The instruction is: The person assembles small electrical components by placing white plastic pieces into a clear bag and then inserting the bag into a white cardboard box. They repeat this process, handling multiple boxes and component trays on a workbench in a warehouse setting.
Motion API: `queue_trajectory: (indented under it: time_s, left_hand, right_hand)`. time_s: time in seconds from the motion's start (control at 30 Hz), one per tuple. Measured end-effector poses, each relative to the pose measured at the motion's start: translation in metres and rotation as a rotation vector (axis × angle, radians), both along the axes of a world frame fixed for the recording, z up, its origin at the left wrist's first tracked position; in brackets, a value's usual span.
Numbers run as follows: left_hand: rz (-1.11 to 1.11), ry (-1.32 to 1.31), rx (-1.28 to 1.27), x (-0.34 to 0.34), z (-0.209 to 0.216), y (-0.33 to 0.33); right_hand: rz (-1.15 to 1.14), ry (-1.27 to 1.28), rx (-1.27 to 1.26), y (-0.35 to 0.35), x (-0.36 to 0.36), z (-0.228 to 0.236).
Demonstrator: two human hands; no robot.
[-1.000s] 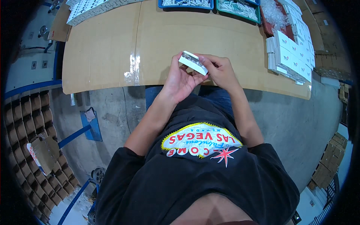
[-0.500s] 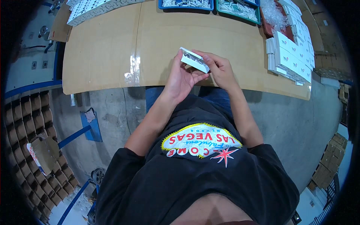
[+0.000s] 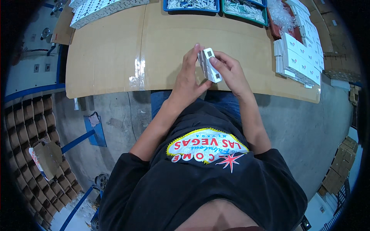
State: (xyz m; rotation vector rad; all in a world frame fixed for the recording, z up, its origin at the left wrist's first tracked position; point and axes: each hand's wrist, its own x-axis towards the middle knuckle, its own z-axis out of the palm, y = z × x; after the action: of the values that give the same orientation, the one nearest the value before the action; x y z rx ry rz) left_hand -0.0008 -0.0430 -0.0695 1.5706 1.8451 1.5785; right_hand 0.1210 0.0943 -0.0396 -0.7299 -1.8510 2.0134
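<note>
Over the near part of the table, both my hands hold a small white rectangular case (image 3: 214, 73), tilted up on edge. A dark square shows near each end of its narrow white face, and the side toward my left looks greyish and shiny. My left hand (image 3: 185, 79) cups that greyish side, fingers pointing up and thumb at the lower end. From the other side my right hand (image 3: 233, 73) grips it, with the thumb pressed on the white face. My right fingers are partly hidden behind the case.
Brown cardboard (image 3: 104, 57) covers the table. White pieces with dark squares (image 3: 104, 11) stand in rows at far left. Blue (image 3: 191, 12) and green (image 3: 246, 20) trays of small white parts sit at the back. White boxes (image 3: 298, 57) are stacked at right, beside clear plastic bags (image 3: 281, 15).
The case has turned from lying slanted, greyish face up, to standing on edge with its narrow white face showing. My left hand has rotated, fingers upward; my right thumb has shifted onto the white face.
</note>
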Motion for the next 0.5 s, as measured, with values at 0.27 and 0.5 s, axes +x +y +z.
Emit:
queue_trajectory:
  time_s: [0.27, 0.5]
  left_hand:
    - [-0.133, -1.283, -0.123, 0.006, -0.002, -0.005]
    - [0.045, -1.439, -0.179, 0.022, 0.022, 0.006]
  right_hand:
    - [0.077, 0.150, 0.425, -0.003, 0.005, -0.004]
    - [0.085, 0.146, 0.673, -0.012, 0.002, -0.011]
